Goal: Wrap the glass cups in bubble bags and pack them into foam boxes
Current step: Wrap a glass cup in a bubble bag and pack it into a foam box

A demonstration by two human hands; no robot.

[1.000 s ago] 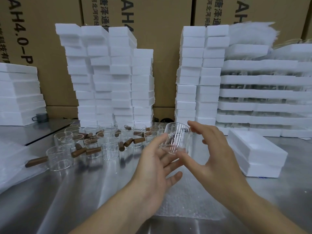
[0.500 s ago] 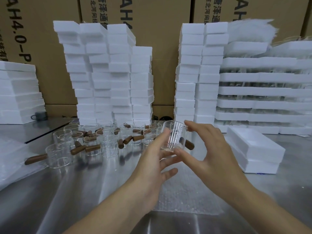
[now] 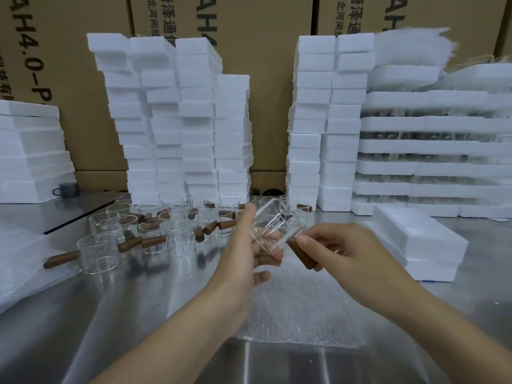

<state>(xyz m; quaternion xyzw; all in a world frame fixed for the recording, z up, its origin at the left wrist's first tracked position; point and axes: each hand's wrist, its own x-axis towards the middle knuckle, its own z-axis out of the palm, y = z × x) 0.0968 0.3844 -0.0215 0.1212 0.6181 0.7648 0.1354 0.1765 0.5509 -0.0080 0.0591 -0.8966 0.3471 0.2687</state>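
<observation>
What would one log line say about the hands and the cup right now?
left hand: holds cup tilted | right hand: grips handle | bubble bag: flat below, empty | step: wrapping not begun

My left grip [image 3: 243, 253] holds a tilted cup [image 3: 273, 227] by its glass body; my right grip [image 3: 340, 253] pinches its wooden handle [image 3: 303, 254] above the bubble bag [image 3: 299, 309] on the desk [image 3: 138, 314].

The table [image 3: 83, 314] is of shiny metal. On it lies a flat bubble bag [image 3: 299, 309] near the front. Many glass cups [image 3: 155, 231] with brown wooden handles stand in a group on the left-middle. Stacks of white foam boxes [image 3: 180, 120] stand at the back, and two foam boxes [image 3: 421, 239] are stacked at right.
</observation>
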